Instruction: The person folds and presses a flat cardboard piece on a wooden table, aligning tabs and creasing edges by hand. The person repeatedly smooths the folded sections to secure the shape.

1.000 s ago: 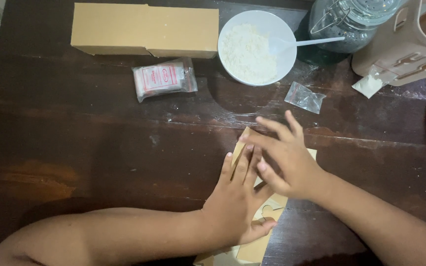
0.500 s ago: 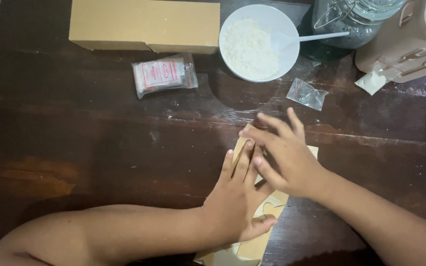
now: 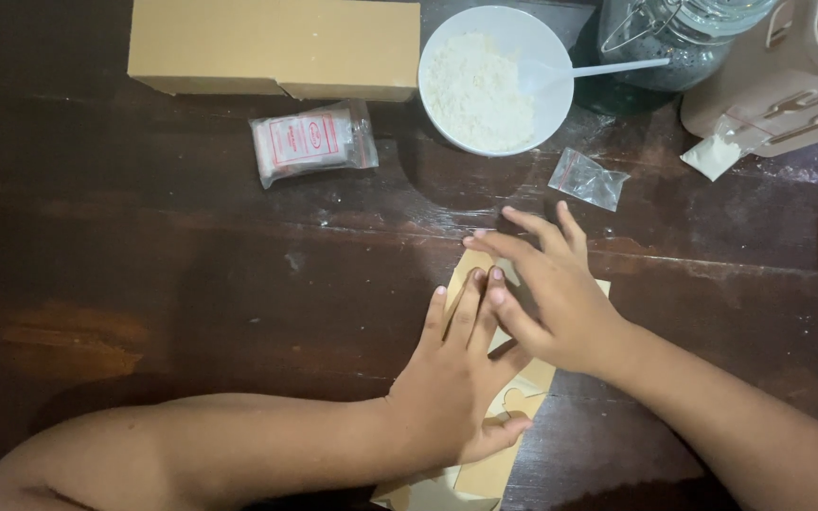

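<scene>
On the dark wooden table [image 3: 144, 284], both the left hand [image 3: 456, 378] and the right hand [image 3: 560, 293] pressed spread fingers flat on a tan cut-out sheet [image 3: 485, 473], seemingly loosening a piece, which next needed a careful push under the fingertips.

box [image 3: 276, 45] far edge of surface [image 3: 144, 284] | bowl [image 3: 496, 80] right of box, spoon [image 3: 589, 70] in it | jar [image 3: 684, 38] right of bowl | packet [image 3: 312, 142] before box | small bag [image 3: 587, 178] before bowl | cut-out sheet [image 3: 494, 464] near edge, under both hands
</scene>
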